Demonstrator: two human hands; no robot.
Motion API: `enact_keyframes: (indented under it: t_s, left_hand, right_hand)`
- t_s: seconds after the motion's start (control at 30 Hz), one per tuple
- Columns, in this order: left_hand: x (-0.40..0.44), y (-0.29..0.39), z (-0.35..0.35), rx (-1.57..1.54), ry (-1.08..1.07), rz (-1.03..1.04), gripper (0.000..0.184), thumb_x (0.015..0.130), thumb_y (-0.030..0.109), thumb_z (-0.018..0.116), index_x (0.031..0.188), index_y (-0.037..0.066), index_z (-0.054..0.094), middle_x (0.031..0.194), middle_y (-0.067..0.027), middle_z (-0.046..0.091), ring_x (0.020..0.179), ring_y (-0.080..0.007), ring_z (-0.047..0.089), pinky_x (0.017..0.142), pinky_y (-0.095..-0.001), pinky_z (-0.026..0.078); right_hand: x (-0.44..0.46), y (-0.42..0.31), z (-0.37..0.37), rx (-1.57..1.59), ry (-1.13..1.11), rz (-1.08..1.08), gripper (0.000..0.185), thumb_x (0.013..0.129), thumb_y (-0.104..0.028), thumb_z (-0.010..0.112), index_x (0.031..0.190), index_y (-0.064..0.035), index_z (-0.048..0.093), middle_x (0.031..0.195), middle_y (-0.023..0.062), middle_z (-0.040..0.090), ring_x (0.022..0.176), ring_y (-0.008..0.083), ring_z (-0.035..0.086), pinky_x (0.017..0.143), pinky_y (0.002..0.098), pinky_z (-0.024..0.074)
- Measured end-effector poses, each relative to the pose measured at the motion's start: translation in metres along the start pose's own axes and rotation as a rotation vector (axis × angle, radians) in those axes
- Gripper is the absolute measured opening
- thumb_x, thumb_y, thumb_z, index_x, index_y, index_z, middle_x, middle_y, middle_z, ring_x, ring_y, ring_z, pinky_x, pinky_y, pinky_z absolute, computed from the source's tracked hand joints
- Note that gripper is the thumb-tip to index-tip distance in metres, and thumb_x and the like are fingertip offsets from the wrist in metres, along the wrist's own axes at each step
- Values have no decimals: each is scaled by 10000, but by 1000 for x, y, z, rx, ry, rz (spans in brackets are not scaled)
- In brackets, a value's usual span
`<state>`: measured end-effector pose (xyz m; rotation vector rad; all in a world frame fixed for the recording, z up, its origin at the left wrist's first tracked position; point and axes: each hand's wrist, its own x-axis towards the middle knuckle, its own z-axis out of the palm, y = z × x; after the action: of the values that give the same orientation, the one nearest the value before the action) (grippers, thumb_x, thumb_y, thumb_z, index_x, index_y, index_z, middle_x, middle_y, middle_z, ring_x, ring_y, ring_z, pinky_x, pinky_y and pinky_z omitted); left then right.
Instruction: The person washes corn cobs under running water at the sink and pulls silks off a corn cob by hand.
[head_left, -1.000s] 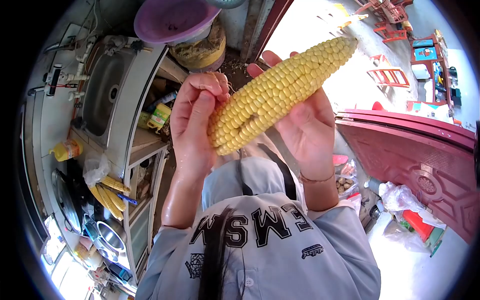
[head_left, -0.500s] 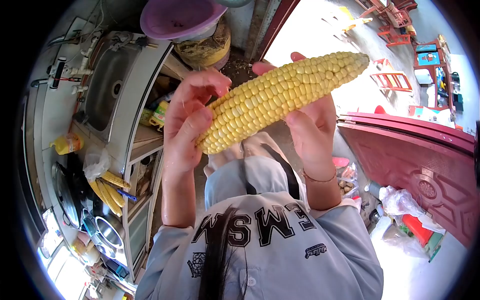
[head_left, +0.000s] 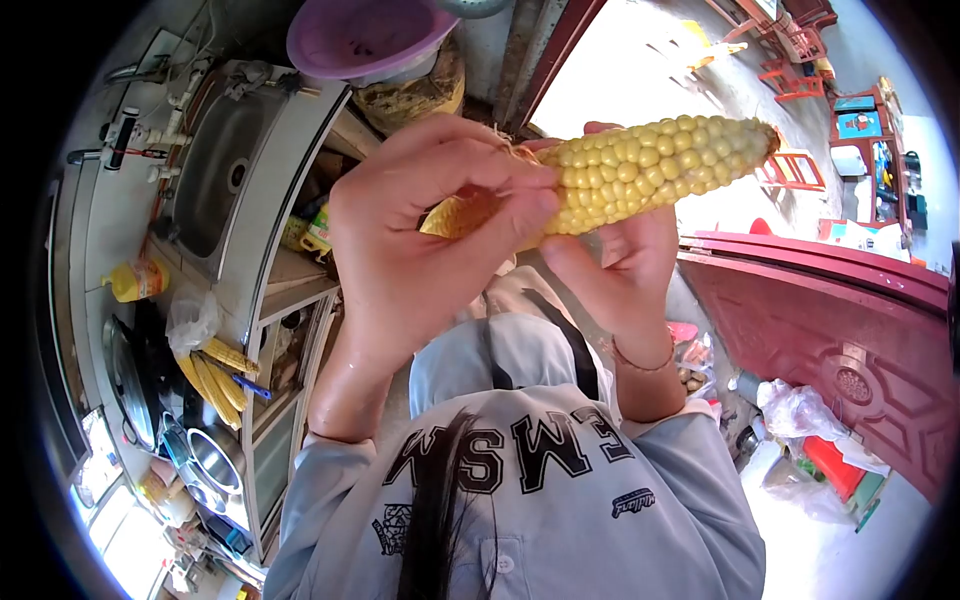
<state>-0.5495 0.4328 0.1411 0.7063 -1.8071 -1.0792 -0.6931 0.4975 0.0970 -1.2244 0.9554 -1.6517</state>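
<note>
A yellow ear of corn (head_left: 665,160) with its husk off is held up in front of the chest, its narrow tip pointing right. My right hand (head_left: 628,275) supports it from behind and below, with the thumb at its lower edge. My left hand (head_left: 415,230) lies across the wide end and covers part of it. Its thumb and fingertips are pinched together against the kernels near the middle. Thin strands show beside these fingers, but what the pinch holds is too small to tell. Several ears of corn (head_left: 213,385) lie by a plastic bag on the left counter.
A metal sink (head_left: 215,175) and a yellow bottle (head_left: 138,281) are at the left. Lower left stands a metal pot (head_left: 215,458). A purple basin (head_left: 365,40) sits at the top. On the right are a red door (head_left: 840,340), plastic bags (head_left: 800,408) and red chairs (head_left: 795,170).
My left hand has moved right, from the wide end onto the middle of the ear, and its fingertips have closed. The ear has shifted right and lies more level.
</note>
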Motion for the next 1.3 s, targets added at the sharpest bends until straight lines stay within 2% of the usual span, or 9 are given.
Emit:
enact_keyframes:
  t_s: [0.13,0.2,0.27,0.47,0.57,0.73,1.07,1.17,1.3]
  left_hand:
    - [-3,-7,9,98,103,57,87,729,30,635,801,1,597,739,-48,560,662,-84,529,594,-197,422]
    - [-7,-30,7,-64,132,-207,70,808,61,576,829,-4,558,731,-17,551,649,-51,493,591,-187,410]
    - [-14,-42,0,-45,141,-286,84,831,77,557,845,-5,556,730,-3,541,647,-41,477,593,-179,401]
    - [-15,-29,-11,-98,216,-357,126,857,112,543,841,-11,567,766,5,545,658,-30,462,605,-163,382]
    - [-10,-15,-6,-215,216,-205,100,831,85,568,857,-11,578,798,-16,573,669,-48,489,615,-168,397]
    - [5,3,14,49,159,213,244,705,92,696,881,-24,573,861,-52,566,670,-93,496,610,-194,404]
    - [6,-4,37,170,317,300,282,655,17,721,901,-25,592,836,-65,584,715,-119,536,648,-219,439]
    - [7,-19,37,120,430,485,204,641,66,725,791,-5,607,750,-84,599,604,-163,545,504,-229,433]
    - [-11,-17,35,111,387,193,78,721,24,644,764,-6,586,731,-82,588,586,-145,539,516,-224,430]
  right_hand:
    - [-1,2,-5,-231,-54,-75,604,686,68,622,1204,51,313,1111,168,508,1020,233,528,847,333,446]
    - [-1,4,-1,-170,-18,-32,609,680,71,617,1207,53,312,1103,187,507,1068,278,496,905,369,404]
    - [1,5,2,-20,94,-94,545,688,28,668,1140,53,364,1030,141,563,911,190,591,772,284,501]
    - [0,11,-5,86,154,2,530,674,28,682,1115,26,388,993,112,574,852,149,598,645,220,505]
    - [1,12,-2,-19,195,-14,547,629,-15,725,1089,2,429,973,68,588,807,93,586,554,164,447]
    - [6,12,6,-192,277,-66,571,550,-101,768,1038,-27,480,862,6,583,707,53,543,542,167,413]
    - [11,13,10,-657,461,-278,569,479,-197,811,954,-61,531,707,13,560,555,70,504,491,197,415]
    - [10,15,12,-646,447,-242,547,480,-183,807,933,-57,526,688,5,550,544,65,498,486,197,417]
    - [13,12,16,-461,430,-128,526,512,-134,785,951,-46,509,739,8,564,596,53,518,526,194,436]
